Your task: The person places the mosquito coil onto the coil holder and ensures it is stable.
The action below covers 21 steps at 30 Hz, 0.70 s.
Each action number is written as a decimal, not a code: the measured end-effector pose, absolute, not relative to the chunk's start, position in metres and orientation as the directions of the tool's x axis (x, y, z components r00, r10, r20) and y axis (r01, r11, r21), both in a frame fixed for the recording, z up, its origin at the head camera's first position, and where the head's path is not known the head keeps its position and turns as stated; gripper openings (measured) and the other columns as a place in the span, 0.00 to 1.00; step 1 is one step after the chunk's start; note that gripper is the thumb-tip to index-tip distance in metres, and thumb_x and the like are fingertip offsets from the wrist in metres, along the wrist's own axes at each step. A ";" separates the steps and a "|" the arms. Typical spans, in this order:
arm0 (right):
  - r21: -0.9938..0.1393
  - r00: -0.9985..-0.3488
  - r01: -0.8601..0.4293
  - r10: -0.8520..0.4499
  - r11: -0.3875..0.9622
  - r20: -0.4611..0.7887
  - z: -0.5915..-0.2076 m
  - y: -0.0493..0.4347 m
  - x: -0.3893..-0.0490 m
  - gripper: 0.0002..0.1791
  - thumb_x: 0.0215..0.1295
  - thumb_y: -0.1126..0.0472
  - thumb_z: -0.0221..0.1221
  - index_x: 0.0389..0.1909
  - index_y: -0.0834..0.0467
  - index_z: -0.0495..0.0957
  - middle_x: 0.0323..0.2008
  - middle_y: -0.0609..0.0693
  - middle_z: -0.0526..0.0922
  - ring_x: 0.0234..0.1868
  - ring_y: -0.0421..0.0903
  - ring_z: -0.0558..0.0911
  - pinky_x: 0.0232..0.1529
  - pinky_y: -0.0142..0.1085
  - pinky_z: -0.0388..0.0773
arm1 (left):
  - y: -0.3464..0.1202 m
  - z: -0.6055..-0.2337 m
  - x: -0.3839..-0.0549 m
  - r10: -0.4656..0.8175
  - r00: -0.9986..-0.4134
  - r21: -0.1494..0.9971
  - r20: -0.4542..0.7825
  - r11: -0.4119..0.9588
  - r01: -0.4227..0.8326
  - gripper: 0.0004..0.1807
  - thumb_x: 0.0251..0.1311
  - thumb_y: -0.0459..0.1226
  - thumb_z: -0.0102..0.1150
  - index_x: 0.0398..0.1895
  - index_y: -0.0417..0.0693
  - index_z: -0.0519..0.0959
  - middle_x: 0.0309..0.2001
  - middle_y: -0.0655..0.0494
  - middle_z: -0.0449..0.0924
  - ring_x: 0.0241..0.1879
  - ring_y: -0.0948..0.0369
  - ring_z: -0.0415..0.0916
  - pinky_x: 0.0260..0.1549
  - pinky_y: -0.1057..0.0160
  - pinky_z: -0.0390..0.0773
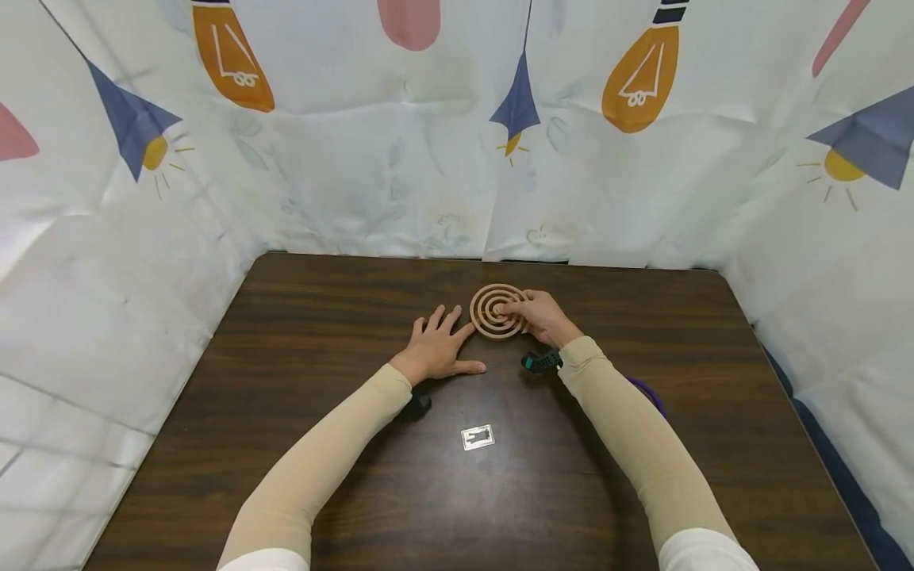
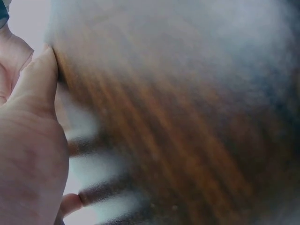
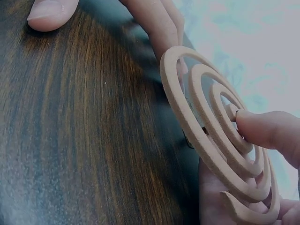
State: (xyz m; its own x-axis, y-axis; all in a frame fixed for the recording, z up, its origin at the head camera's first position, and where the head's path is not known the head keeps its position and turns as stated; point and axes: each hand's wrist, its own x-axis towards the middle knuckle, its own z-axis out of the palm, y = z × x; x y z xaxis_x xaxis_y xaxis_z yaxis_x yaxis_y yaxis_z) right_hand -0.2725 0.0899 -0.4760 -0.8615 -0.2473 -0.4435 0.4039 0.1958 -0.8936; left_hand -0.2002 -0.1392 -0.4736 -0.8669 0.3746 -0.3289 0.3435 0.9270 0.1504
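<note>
A tan mosquito coil [image 1: 480, 323] is held a little above the dark wooden table by my right hand [image 1: 546, 316]. In the right wrist view the coil [image 3: 180, 110] tilts, with the thumb [image 3: 269, 133] pressed on its centre and the other fingers beneath, partly hidden by the rings. My left hand [image 1: 434, 351] lies spread on the table, its index fingertip right at the coil's left edge. The left wrist view shows this hand's thumb side [image 2: 33, 140] close up, over the shiny tabletop.
On the table [image 1: 300, 381], nearer to me, lies a small flat metal plate [image 1: 478, 437] with a cut-out, like a coil stand. A purple cord [image 1: 646, 395] shows beside the right forearm. Printed white cloth [image 1: 428, 174] encloses the table's back and sides.
</note>
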 end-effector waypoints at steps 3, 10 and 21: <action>-0.894 -0.861 0.408 -0.247 0.184 -0.444 -0.476 0.091 -0.272 0.18 0.68 0.56 0.69 0.51 0.61 0.77 0.27 0.45 0.86 0.25 0.40 0.81 0.29 0.31 0.77 | -0.139 -0.474 -0.200 0.377 -0.866 0.152 -0.328 0.926 0.345 0.50 0.64 0.74 0.47 0.85 0.67 0.50 0.86 0.48 0.38 0.85 0.41 0.35 0.77 0.32 0.49; -0.905 -0.876 0.399 -0.233 0.146 -0.423 -0.476 0.095 -0.270 0.12 0.73 0.53 0.64 0.38 0.58 0.79 0.29 0.46 0.84 0.27 0.42 0.80 0.30 0.33 0.78 | -0.139 -0.474 -0.198 0.374 -0.869 0.146 -0.324 0.927 0.345 0.50 0.64 0.75 0.46 0.85 0.68 0.50 0.86 0.49 0.38 0.85 0.42 0.36 0.77 0.33 0.50; -0.872 -0.848 0.479 -0.207 0.099 -0.489 -0.472 0.109 -0.270 0.28 0.80 0.50 0.53 0.71 0.64 0.71 0.68 0.60 0.73 0.53 0.45 0.82 0.54 0.36 0.84 | -0.138 -0.473 -0.198 0.367 -0.870 0.140 -0.329 0.930 0.340 0.51 0.63 0.76 0.46 0.85 0.69 0.49 0.86 0.49 0.39 0.85 0.42 0.36 0.77 0.33 0.50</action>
State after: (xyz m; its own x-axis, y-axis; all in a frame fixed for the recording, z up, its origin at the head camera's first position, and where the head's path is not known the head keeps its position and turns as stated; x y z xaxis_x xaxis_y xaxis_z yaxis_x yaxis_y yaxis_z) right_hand -0.2703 0.1093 -0.4724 -0.8476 -0.2071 -0.4886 0.4787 0.0993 -0.8724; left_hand -0.1979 -0.1385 -0.4728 -0.8699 0.3674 -0.3292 0.3396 0.9300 0.1405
